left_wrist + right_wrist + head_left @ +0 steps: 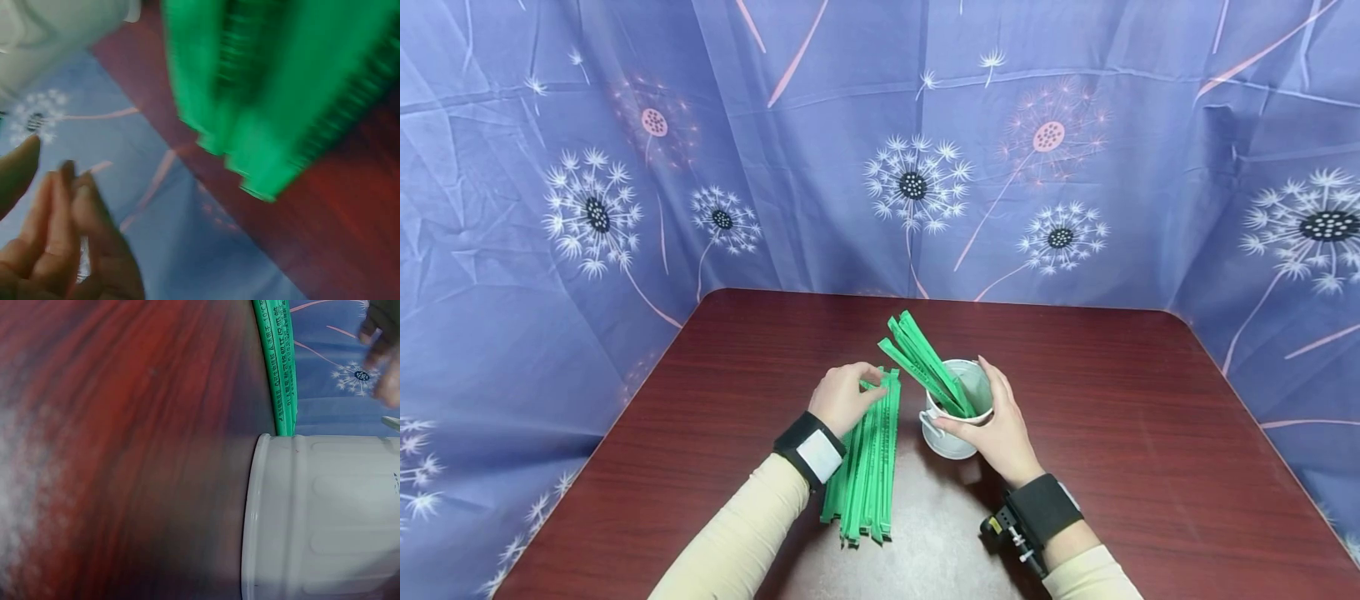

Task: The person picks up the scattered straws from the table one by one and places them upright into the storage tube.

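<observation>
Several long, thin packets in green printed wrappers lie side by side in a pile on the table. My left hand hovers over the far end of this pile. In the left wrist view, that hand has its thumb apart from its fingers and nothing between them. My right hand grips a small white bucket with a side handle, thumb at the near rim and fingers round the far right side. More green packets stand in the bucket, leaning left. The right wrist view shows the bucket's ribbed wall close up.
The dark red wooden table has rounded back corners. Blue cloth printed with dandelions hangs behind it and along both sides. Black straps circle both wrists, and a small camera sits on the right one.
</observation>
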{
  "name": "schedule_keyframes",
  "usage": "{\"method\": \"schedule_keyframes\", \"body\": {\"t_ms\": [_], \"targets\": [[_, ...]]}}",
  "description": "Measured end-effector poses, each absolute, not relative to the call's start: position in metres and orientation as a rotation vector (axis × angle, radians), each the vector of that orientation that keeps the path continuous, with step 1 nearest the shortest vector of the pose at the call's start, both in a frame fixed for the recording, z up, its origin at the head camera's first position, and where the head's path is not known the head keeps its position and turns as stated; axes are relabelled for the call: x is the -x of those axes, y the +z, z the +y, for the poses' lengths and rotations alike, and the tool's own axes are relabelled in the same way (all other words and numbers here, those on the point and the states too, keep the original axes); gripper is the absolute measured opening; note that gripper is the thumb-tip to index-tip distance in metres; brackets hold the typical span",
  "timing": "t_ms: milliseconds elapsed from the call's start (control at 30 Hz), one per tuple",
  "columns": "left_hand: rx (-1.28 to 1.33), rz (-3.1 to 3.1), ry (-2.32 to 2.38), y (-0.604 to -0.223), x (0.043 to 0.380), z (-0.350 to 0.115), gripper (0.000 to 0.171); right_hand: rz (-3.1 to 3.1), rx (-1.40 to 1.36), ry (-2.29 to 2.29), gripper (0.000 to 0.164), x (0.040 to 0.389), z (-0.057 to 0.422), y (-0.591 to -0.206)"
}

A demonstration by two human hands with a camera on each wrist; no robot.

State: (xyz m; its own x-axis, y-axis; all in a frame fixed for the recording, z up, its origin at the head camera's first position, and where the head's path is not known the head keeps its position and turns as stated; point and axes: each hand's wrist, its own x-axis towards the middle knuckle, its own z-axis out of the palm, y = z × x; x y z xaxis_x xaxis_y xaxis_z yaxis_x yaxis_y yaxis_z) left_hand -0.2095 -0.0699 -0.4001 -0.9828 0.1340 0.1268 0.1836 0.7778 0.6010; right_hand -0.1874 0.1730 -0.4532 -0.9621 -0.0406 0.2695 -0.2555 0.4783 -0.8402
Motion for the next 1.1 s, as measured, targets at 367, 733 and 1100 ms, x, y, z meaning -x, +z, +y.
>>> {"method": "schedule_keyframes", "body": {"t_ms": [367, 733, 1100], "targets": [[0.097, -3.096, -0.682, -0.43, 0.221, -0.099, 0.041, -2.504, -0.253, 1.487, 0.109, 0.188, 0.173, -0.454], [0.026, -3.14, -0.798, -0.439, 0.224, -0.107, 0.046, -2.506, -0.258, 1.479, 0.108, 0.188, 0.173, -0.454], [-0.119, -3.146, -1.142, -0.442, 0.224, -0.109, 0.054, -2.51, -0.254, 1.482, 0.108, 0.187, 0.173, -0.453]]}}
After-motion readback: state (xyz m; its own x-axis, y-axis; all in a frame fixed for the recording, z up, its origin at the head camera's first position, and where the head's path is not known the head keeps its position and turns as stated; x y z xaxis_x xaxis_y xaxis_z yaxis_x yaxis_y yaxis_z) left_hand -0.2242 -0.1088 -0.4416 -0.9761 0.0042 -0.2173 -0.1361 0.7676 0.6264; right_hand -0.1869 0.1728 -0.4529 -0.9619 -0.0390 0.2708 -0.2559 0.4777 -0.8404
